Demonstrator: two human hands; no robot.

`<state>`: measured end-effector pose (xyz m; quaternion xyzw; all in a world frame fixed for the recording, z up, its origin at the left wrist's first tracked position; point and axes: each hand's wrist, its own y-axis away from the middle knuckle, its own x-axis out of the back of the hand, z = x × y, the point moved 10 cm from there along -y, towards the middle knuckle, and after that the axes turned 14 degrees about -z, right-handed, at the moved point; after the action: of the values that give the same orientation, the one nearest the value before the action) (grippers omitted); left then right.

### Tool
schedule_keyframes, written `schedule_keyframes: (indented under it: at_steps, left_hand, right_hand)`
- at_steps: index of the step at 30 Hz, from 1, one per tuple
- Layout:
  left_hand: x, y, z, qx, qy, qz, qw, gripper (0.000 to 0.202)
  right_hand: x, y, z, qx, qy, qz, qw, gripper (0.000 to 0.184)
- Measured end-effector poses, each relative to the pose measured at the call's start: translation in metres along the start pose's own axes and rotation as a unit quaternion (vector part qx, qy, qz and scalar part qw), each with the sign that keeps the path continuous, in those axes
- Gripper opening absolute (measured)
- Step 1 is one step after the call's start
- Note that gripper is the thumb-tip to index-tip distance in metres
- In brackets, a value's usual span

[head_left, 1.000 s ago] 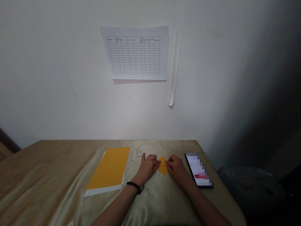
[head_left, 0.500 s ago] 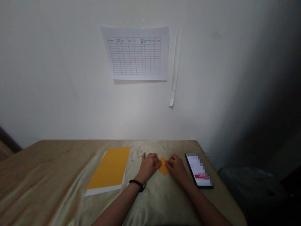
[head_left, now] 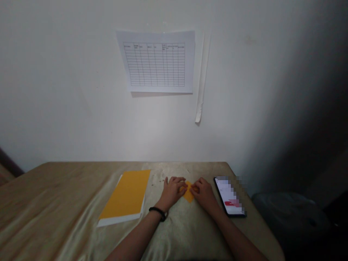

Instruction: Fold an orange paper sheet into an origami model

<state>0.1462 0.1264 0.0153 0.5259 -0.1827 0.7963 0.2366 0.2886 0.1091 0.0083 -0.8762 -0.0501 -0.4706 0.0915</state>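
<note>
A small piece of folded yellow paper point(head_left: 189, 196) lies on the cloth-covered table between my two hands. My left hand point(head_left: 173, 190), with a dark band at the wrist, grips its left side between thumb and fingers. On the opposite side, my right hand point(head_left: 202, 192) pinches the right edge with curled fingers. The fingertips of both hands hide the side edges of the paper, so the exact folds there cannot be made out.
A stack of yellow and white sheets point(head_left: 126, 194) lies left of my hands. To the right, a phone point(head_left: 230, 199) with a lit screen rests near the table's edge. A printed table sheet point(head_left: 159, 65) hangs on the wall behind, beside a white strip point(head_left: 201, 87).
Both hands stay at the yellow paper. Their fingers have shifted slightly along its sides, the right fingertips a little to the left. The other things have not moved.
</note>
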Motion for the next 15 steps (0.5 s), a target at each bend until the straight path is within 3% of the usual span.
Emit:
schedule_keyframes:
  at_steps: [7, 15]
  left_hand:
    - [-0.002, -0.002, -0.002, 0.007, 0.016, -0.006, 1.000, 0.016]
    - [-0.004, -0.003, -0.010, 0.038, -0.007, -0.015, 0.999, 0.019]
  right_hand:
    - [0.003, 0.003, -0.001, -0.043, 0.057, 0.000, 0.997, 0.015]
    - [0.003, 0.003, 0.001, -0.078, 0.032, -0.016, 0.996, 0.017]
